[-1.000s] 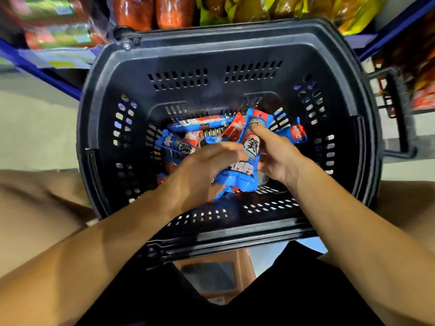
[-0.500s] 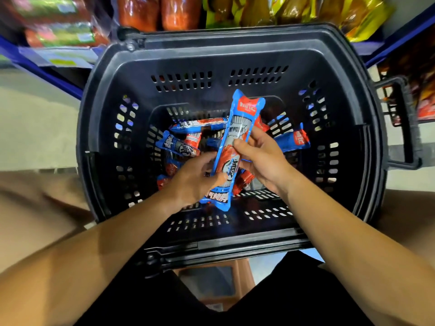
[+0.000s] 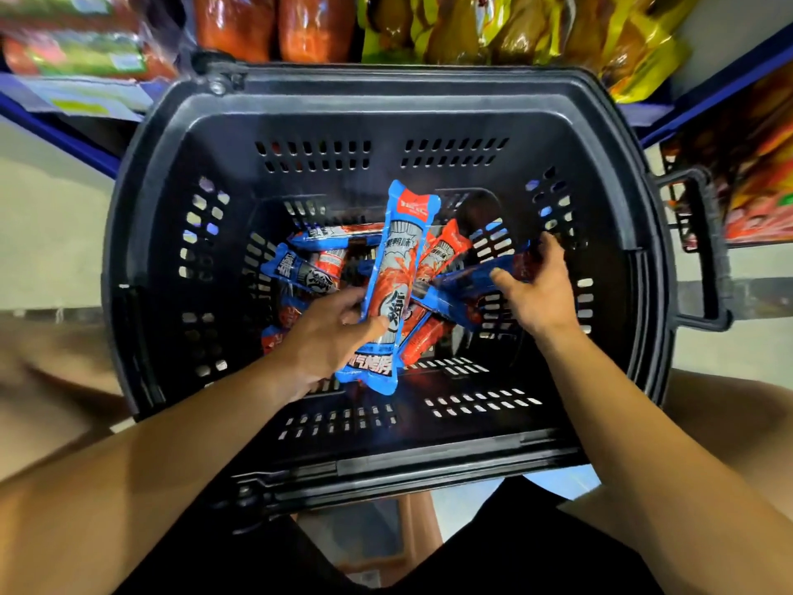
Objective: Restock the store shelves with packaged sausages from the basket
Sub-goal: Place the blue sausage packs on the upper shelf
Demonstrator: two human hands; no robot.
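Sausages (image 3: 326,268) lay piled on the basket (image 3: 141,234) floor. Left hand (image 3: 330,341) pinched one pack (image 3: 392,289) low down, most of it sticking up past the thumb, so it could've flopped or slipped out. Right hand (image 3: 536,289) was curling loosely round another pack (image 3: 467,279) near the right wall, grip looked iffy.

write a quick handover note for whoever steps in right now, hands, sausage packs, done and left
Left hand: grips one upright sausage pack above the basket.
Right hand: closing on a blurred blue pack inside the basket; grip unclear.
Loose packs lie on the basket floor.
Done: one pack lifted.
Left: gather the rest, then place all on the shelves behind.
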